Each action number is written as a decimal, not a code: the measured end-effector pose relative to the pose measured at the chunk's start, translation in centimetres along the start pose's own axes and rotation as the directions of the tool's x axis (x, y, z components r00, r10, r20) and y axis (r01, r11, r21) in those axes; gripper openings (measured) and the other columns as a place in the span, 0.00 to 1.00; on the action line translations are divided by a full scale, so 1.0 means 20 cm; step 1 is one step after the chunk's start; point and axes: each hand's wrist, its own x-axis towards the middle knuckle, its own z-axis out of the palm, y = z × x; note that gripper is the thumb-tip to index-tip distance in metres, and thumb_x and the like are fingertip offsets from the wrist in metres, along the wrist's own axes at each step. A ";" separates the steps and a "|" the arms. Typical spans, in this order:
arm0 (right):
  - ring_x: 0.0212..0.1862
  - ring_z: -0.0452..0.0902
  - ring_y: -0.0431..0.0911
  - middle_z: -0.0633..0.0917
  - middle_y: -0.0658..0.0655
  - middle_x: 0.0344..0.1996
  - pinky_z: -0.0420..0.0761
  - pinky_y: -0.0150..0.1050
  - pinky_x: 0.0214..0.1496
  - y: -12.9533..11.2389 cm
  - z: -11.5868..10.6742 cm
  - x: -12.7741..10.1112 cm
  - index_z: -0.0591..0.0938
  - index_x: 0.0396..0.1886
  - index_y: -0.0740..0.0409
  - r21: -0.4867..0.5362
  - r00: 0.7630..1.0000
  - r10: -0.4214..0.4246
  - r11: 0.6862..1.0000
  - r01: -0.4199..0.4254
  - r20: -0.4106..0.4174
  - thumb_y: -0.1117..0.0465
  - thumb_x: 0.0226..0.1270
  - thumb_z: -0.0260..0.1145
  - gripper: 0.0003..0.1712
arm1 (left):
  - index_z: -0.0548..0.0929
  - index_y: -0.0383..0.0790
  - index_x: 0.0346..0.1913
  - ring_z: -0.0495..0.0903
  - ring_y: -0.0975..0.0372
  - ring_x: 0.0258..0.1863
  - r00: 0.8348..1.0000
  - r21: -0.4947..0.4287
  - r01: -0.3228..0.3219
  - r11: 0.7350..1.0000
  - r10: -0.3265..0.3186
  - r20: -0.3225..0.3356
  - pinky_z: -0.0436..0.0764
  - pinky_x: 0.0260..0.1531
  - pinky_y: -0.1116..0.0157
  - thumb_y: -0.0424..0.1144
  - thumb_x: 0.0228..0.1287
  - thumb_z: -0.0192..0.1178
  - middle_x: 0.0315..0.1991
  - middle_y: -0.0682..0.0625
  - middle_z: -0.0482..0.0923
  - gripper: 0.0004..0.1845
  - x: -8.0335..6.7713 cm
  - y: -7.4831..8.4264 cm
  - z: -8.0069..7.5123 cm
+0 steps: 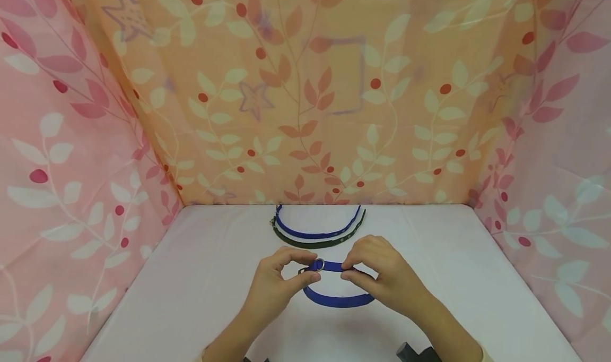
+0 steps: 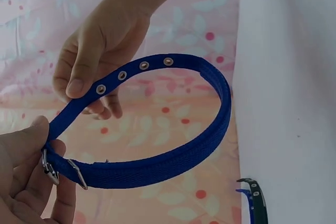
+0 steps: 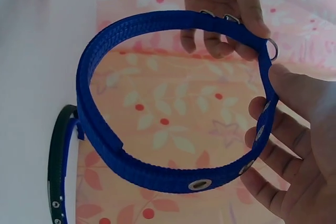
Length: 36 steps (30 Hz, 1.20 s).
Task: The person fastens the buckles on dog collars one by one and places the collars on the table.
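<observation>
A person's two bare hands hold a looped blue collar (image 1: 340,301) just below and right of the centre of the head view, above a white table (image 1: 215,245). The left hand (image 1: 276,279), at lower centre, pinches the collar between thumb and fingers, with barely a gap at the tips, near its metal buckle (image 2: 51,167) and a metal ring (image 1: 321,265). The right hand (image 1: 389,274), to the right of it, nips the strap between thumb and bent fingers, the tips closed on the band. The collar's far side bows toward the bottom of the frame, between the two wrists. In the left wrist view, metal-rimmed eyelets (image 2: 144,65) run along the upper part of the loop. Near the top edge of the table, at upper middle, another blue collar (image 1: 312,235) lies curved like a smile, with a dark green collar (image 1: 317,244) just beneath it. A dark object (image 1: 414,353) shows at the bottom edge, beside the right forearm. Orange leaf-patterned fabric (image 1: 296,123) fills the top of the frame, with pink fabric (image 1: 62,155) down both sides
</observation>
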 end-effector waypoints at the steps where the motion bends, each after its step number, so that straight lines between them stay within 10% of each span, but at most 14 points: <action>1: 0.48 0.78 0.37 0.84 0.35 0.37 0.72 0.33 0.58 0.00 0.00 0.01 0.86 0.41 0.41 0.000 1.000 -0.009 1.000 0.009 -0.003 0.58 0.61 0.79 0.12 | 0.88 0.67 0.45 0.82 0.67 0.49 1.000 -0.002 0.004 1.000 -0.004 0.000 0.77 0.56 0.54 0.47 0.55 0.79 0.42 0.65 0.86 0.16 0.00 0.00 0.00; 27: 0.46 0.78 0.36 0.85 0.39 0.39 0.72 0.34 0.57 -0.07 0.05 0.00 0.85 0.44 0.45 -0.036 0.999 -0.028 0.999 0.027 -0.016 0.52 0.63 0.77 0.12 | 0.89 0.61 0.42 0.80 0.61 0.49 0.992 -0.066 0.035 0.997 -0.027 0.121 0.78 0.54 0.63 0.48 0.55 0.78 0.42 0.61 0.85 0.12 -0.03 -0.01 0.07; 36: 0.45 0.77 0.35 0.85 0.37 0.37 0.74 0.36 0.54 -0.08 0.06 0.00 0.85 0.43 0.43 -0.055 0.998 0.070 0.996 -0.070 -0.004 0.50 0.63 0.77 0.11 | 0.86 0.64 0.47 0.79 0.64 0.54 0.998 0.003 0.039 0.999 -0.039 0.054 0.67 0.64 0.36 0.52 0.63 0.72 0.38 0.64 0.83 0.11 -0.04 -0.01 0.08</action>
